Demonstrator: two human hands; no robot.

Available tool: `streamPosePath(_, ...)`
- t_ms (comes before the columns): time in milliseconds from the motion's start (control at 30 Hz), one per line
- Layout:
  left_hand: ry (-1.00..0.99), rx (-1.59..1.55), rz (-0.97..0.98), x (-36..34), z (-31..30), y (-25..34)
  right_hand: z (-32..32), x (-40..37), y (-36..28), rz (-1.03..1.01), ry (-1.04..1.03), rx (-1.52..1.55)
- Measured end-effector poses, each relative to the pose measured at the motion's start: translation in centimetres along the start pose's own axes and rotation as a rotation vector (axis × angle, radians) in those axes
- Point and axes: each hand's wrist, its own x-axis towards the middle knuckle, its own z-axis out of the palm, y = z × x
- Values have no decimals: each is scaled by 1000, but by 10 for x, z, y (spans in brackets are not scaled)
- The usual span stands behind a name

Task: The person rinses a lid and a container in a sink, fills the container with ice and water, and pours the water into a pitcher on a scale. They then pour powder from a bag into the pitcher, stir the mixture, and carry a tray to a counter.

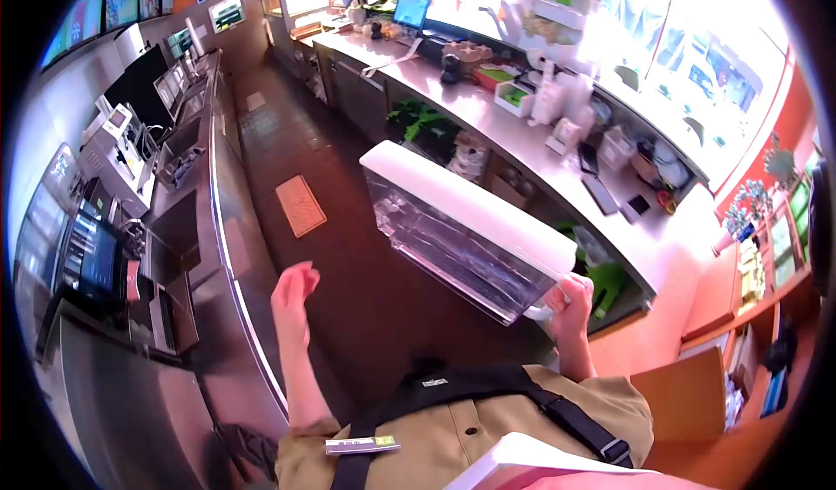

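Observation:
My right hand [568,303] grips the near end of a long clear plastic container with a white lid [466,229], holding it up over the dark floor of a narrow aisle. The container tilts away from me toward the middle of the aisle. My left hand [294,291] is raised beside the steel counter edge [233,255] on the left, fingers loosely curled and holding nothing. My beige shirt and black apron straps fill the bottom of the view.
A steel counter with machines and a screen [96,259] runs along the left. A long counter [522,141] with a laptop [411,9], cups and boxes runs along the right. A floor mat [300,204] lies in the aisle. Wooden shelving [740,316] stands at right.

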Motion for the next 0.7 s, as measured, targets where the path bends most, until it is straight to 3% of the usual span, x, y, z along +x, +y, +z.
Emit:
streamPosePath(200, -119, 24, 72, 290, 65, -59, 94, 201, 92, 76, -163, -10)
streamPosePath(233, -23, -5, 77, 339, 63, -82, 111, 236, 112, 68, -208, -36)
streamPosePath(300, -238, -164, 118, 425, 44, -106, 145, 302, 150, 114, -247, -75)
streamPosePath(367, -237, -169, 108, 500, 12, -134, 175, 374, 193, 187, -304, 31)
streamPosePath(433, 57, -234, 136, 554, 15, -129, 214, 447, 223, 197, -402, -34)
streamPosePath(533, 186, -132, 224, 642, -14, -137, 281, 560, 270, 326, -576, 11)
streamPosePath(667, 511, -158, 124, 746, -66, -146, 382, 701, 358, 354, -757, -26)
streamPosePath(700, 519, -171, 172, 774, -94, -163, 407, 730, 383, 367, -788, -15)
